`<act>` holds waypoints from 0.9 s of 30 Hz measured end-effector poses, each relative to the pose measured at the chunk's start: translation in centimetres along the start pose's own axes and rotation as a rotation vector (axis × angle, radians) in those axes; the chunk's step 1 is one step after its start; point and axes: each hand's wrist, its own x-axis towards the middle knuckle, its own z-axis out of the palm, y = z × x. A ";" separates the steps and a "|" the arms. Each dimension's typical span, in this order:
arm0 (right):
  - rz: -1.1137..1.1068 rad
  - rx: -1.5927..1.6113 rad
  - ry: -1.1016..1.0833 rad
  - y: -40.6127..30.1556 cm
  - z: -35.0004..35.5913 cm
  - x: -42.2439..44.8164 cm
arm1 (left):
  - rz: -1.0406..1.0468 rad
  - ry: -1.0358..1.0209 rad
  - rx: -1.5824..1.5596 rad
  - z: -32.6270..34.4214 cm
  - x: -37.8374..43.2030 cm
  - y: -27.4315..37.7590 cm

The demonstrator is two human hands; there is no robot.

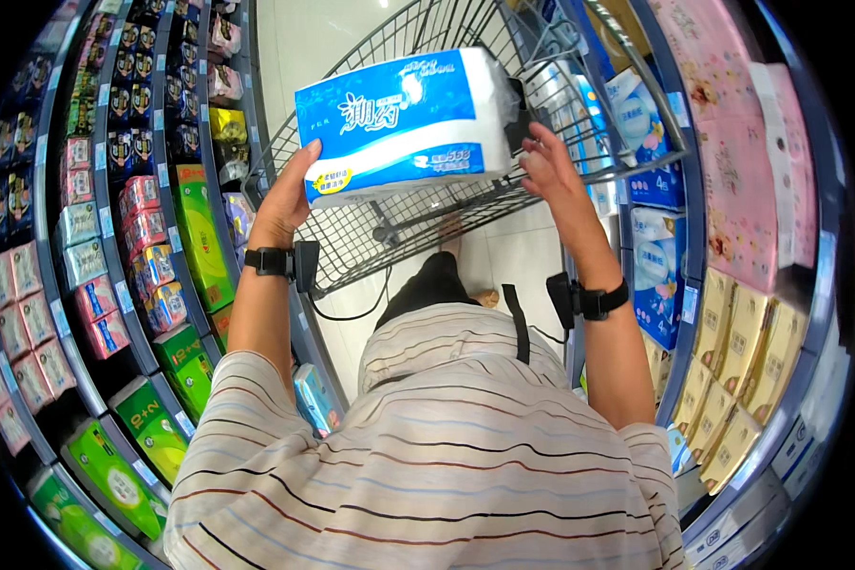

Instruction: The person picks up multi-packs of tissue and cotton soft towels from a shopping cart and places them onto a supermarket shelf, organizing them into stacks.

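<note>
A blue and white plastic-wrapped pack of tissue paper [392, 135] is tilted above the shopping cart [370, 228] in front of me. My left hand [288, 196] grips the pack's left end, thumb on the printed front and the other fingers hidden behind or below. Just off the pack's right end is my right hand [554, 174], its fingers apart and slightly curled, with nothing seen in them. A narrow gap seems to separate these fingertips from the clear wrapping. The wire basket of the cart shows below and behind the pack.
Shelves with colourful small packs [142, 214] and green packs [132, 474] line the left side. On the right stand blue tissue packs [659, 274], pink packs [734, 185] and yellow packs [737, 342]. The cart's handle bar [655, 92] is at upper right. Pale floor tiles [342, 356] lie below.
</note>
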 end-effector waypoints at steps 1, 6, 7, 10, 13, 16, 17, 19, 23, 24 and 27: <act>-0.026 0.010 0.009 -1.2 -0.1 -0.6 | 0.010 -0.019 -0.027 1.2 -1.0 0.4; -0.010 0.172 0.059 -4.5 -2.8 -5.4 | 0.030 -0.190 -0.038 7.9 -4.6 1.8; -0.007 0.173 0.074 -4.5 -3.6 -6.7 | 0.042 -0.165 0.004 9.3 -5.0 1.9; 0.030 0.188 0.161 -3.1 -5.9 -10.3 | -0.001 -0.301 0.142 11.2 -5.8 1.5; 0.121 0.254 0.196 -3.1 -7.3 -14.8 | -0.025 -0.375 0.274 14.2 -7.1 1.0; 0.150 0.309 0.293 -2.7 -7.7 -19.0 | -0.043 -0.442 0.387 16.9 -7.7 -0.1; 0.156 0.323 0.318 -2.6 -7.9 -20.2 | -0.051 -0.467 0.414 17.6 -7.9 -0.4; 0.163 0.328 0.358 -1.0 -9.0 -22.1 | -0.067 -0.514 0.471 19.4 -8.6 -0.9; 0.145 0.346 0.440 0.4 -10.0 -25.6 | -0.053 -0.554 0.566 22.0 -9.8 -1.4; 0.129 0.360 0.456 0.0 -10.0 -26.4 | -0.058 -0.565 0.561 22.6 -9.9 -1.5; 0.091 0.374 0.454 0.3 -10.4 -28.2 | -0.059 -0.588 0.544 23.8 -10.5 -1.8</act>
